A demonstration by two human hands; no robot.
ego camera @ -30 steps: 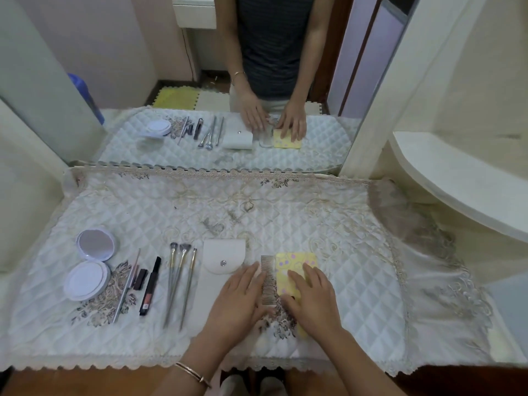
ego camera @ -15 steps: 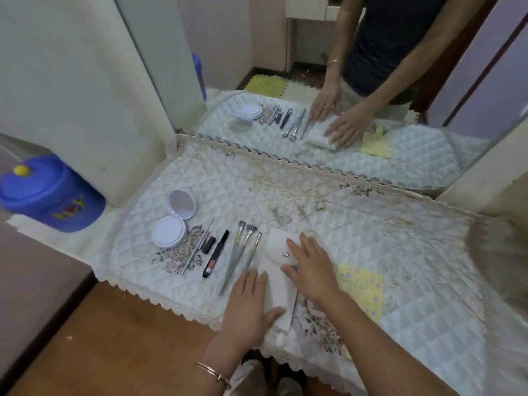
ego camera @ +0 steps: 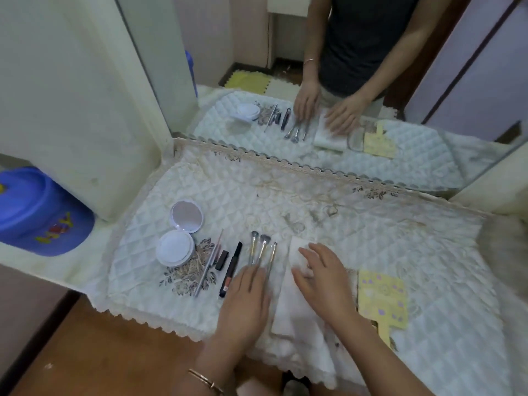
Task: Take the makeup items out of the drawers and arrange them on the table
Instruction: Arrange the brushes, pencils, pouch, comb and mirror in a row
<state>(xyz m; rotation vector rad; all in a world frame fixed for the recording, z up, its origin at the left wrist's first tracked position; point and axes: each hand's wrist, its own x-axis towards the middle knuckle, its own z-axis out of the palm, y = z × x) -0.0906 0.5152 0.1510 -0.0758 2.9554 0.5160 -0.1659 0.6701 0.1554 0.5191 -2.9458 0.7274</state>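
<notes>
Makeup items lie in a row on the quilted white table cloth (ego camera: 314, 212). An open white compact (ego camera: 180, 232) with its mirror lid is at the left. Beside it lie a thin pencil (ego camera: 210, 264), a small dark tube (ego camera: 222, 260) and a black lipstick pen (ego camera: 231, 270). Three makeup brushes (ego camera: 261, 248) come after those, and my left hand (ego camera: 245, 304) rests flat over their handles. My right hand (ego camera: 323, 278) presses flat on a white pouch (ego camera: 288, 304). A yellow patterned hand mirror (ego camera: 381, 298) lies to the right. The comb is hidden.
A large wall mirror (ego camera: 343, 110) stands along the table's back edge and reflects the person and the items. A blue plastic bin (ego camera: 37, 212) sits at the left beside a cream cabinet panel (ego camera: 85, 110). The wooden floor (ego camera: 100, 352) shows below the table's lace edge.
The head has turned left. My hands left the comb and yellow mirror: the right moved onto the white pouch, and the left slid from the pouch's lower end onto the brush handles.
</notes>
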